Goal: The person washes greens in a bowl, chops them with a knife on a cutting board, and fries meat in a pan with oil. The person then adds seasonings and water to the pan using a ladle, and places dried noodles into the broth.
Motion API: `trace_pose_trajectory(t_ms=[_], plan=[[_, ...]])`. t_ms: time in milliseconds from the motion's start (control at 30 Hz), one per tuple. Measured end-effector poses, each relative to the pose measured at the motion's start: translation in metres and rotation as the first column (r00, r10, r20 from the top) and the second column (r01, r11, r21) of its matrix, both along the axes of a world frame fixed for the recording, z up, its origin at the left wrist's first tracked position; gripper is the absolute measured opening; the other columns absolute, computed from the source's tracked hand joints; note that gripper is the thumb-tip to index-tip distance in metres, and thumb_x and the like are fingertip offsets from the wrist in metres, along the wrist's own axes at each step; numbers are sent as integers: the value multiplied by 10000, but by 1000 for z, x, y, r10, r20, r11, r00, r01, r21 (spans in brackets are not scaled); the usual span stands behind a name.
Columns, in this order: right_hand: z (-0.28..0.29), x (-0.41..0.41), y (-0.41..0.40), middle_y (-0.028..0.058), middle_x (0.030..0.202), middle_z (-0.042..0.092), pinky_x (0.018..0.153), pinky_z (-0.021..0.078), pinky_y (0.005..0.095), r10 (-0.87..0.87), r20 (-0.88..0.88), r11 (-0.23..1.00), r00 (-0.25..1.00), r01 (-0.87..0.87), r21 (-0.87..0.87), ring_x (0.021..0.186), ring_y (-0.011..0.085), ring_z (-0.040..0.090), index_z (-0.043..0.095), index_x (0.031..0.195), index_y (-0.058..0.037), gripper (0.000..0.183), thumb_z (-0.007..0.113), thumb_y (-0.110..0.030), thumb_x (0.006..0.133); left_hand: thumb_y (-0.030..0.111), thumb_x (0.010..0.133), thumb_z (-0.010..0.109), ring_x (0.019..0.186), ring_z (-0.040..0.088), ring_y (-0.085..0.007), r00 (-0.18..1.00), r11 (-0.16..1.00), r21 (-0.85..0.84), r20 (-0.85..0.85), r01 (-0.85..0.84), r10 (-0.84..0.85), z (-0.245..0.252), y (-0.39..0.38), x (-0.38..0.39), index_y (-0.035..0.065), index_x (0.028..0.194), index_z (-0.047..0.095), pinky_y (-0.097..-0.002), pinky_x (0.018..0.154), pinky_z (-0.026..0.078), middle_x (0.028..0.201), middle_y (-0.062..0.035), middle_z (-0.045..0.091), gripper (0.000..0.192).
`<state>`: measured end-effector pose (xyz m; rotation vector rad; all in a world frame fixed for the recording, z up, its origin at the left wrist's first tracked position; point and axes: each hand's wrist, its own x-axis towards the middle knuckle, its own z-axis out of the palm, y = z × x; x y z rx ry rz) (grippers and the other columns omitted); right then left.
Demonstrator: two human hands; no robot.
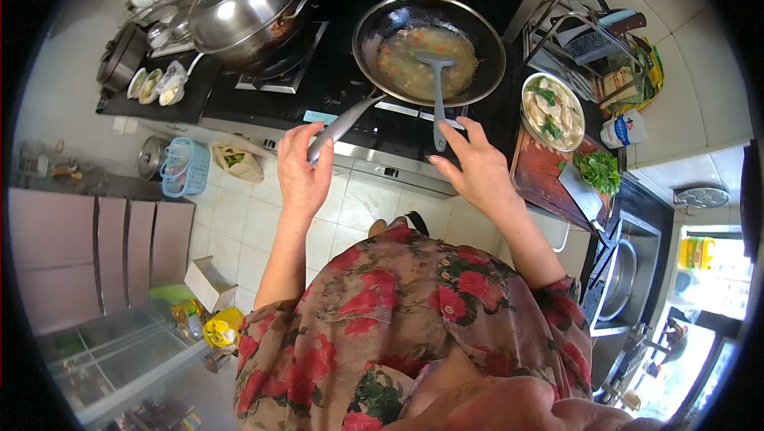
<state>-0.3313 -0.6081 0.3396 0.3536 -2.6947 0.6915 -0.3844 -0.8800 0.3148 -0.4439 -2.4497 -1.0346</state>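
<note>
A dark wok point(365, 52) sits on the black glass gas hob, with cloudy broth point(412, 76) and small orange and pale bits inside. A grey spatula point(439, 102) lies with its head in the broth and its handle over the near rim. My right hand point(480, 177) hovers beside the handle's end, thumb and fingers spread, holding nothing. Around the end of the wok's metal handle point(346, 119), my left hand point(301, 177) has its thumb and fingers apart; any contact is unclear. To the right, a bowl of dumplings point(552, 111) with green leaves stands at the cutting board point(540, 171).
A cleaver point(579, 192) and leafy greens point(598, 172) lie on the board. A lidded steel pot point(245, 10) occupies the left burner. Small bowls point(149, 86) stand left of it. A knife rack point(588, 37) and white jar point(624, 128) stand right, above a sink point(647, 246).
</note>
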Motion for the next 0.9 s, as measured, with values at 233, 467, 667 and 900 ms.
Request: trace_pose_trajectory(t_ms=[233, 467, 667, 900], plan=[[-29, -49, -39, 238, 997, 537, 688, 556, 406, -238, 225, 958, 945, 189, 217, 812, 359, 650, 484, 1216, 38, 464, 635, -106, 802, 254, 938, 548, 733, 665, -228, 566, 848, 527, 684, 53, -460, -22, -28, -50, -9, 1398, 322, -279, 584, 536, 1141, -198, 589, 576], [-31, -80, -1, 177, 886, 605, 596, 549, 373, -566, 176, 756, 806, 422, 500, 739, 308, 670, 513, 1212, -48, 433, 579, -42, 784, 425, 964, 429, 504, 569, -167, -122, 429, 802, 418, -416, -900, -57, 2, -64, 65, 1267, 445, -279, 409, 499, 1057, -176, 647, 471], [21, -50, 0, 144, 790, 629, 600, 543, 389, -546, 160, 754, 822, 399, 521, 725, 297, 670, 550, 1068, -73, 274, 571, -59, 795, 477, 969, 396, 413, 368, -85, -120, 405, 814, 392, -417, -912, -54, 22, -49, 69, 1286, 446, -233, 342, 284, 716, -36, 533, 519], [53, -13, 4, 106, 720, 637, 515, 522, 343, -415, 184, 698, 891, 182, 693, 648, 266, 663, 573, 1161, -66, 369, 575, -56, 792, 456, 987, 369, 407, 370, -75, -124, 404, 815, 389, -416, -913, -43, 19, -41, 28, 1285, 449, -225, 313, 303, 647, -2, 440, 527]])
